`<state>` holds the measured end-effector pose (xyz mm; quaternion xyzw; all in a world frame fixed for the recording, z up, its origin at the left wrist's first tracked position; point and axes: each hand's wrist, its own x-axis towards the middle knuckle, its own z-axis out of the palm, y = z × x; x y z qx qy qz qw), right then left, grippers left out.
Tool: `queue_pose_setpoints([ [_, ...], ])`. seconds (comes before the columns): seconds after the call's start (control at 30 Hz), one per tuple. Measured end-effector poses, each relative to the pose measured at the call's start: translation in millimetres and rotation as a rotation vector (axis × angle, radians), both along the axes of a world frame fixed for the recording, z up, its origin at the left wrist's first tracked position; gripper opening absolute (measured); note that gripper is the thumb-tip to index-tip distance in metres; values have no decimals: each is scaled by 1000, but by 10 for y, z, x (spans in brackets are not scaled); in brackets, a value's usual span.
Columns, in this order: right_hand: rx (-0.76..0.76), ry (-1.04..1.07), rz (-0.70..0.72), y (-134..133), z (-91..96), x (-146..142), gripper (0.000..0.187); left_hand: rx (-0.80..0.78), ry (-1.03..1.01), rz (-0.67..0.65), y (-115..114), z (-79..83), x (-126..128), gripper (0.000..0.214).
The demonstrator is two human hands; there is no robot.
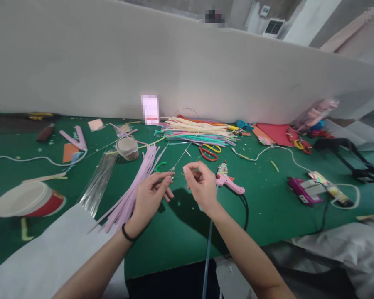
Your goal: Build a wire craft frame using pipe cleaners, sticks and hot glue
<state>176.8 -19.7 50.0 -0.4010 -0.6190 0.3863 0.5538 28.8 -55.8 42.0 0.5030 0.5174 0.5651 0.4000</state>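
Observation:
My left hand (154,193) is closed in a pinch on a thin wire (187,148), which slants up and to the right from the fingertips. Close beside it my right hand (202,182) has its fingers curled together; anything between them is too small to make out. Under my left forearm lies a bundle of lilac pipe cleaners (129,199). A pink glue gun (229,182) rests just right of my right hand, with a long clear bluish stick (208,257) extending toward me. Left of the lilac bundle is a clear packet of thin wires (99,182).
Multicoloured pipe cleaners (202,131) lie at the back, near red and yellow scissors (208,153). A paper tub (28,199) and a small cup (127,147) stand left. A purple device (303,191) and white cables (286,151) lie right. A pale partition (174,62) borders the table.

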Motion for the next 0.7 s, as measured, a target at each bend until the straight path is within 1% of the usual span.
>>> queue_pose_setpoints([
  [0.1,29,202,7,-22,30,9,19,-25,5,23,-4,33,-9,26],
  [0.17,97,290,-43,-36,53,27,27,-22,10,27,-7,47,-10,26],
  [0.2,143,297,-76,-41,63,40,31,-16,14,25,-8,50,-8,25],
  [0.27,255,226,-152,-40,76,66,33,-2,28,18,-6,45,-6,24],
  [0.3,315,148,-187,-36,78,78,28,6,36,11,-4,36,-6,24],
  [0.37,424,-53,-249,-20,74,92,10,36,58,1,0,7,-7,22],
  [0.43,499,-236,-277,-1,60,94,20,95,107,-8,-3,-32,-13,20],
  [0.5,534,-342,-276,12,44,90,24,159,183,-29,-14,-68,-21,17],
  [0.57,537,-391,-266,18,35,86,21,196,253,-60,-27,-92,-29,17],
  [0.7,527,-401,-257,16,42,79,14,186,292,-77,-34,-109,-43,19],
])
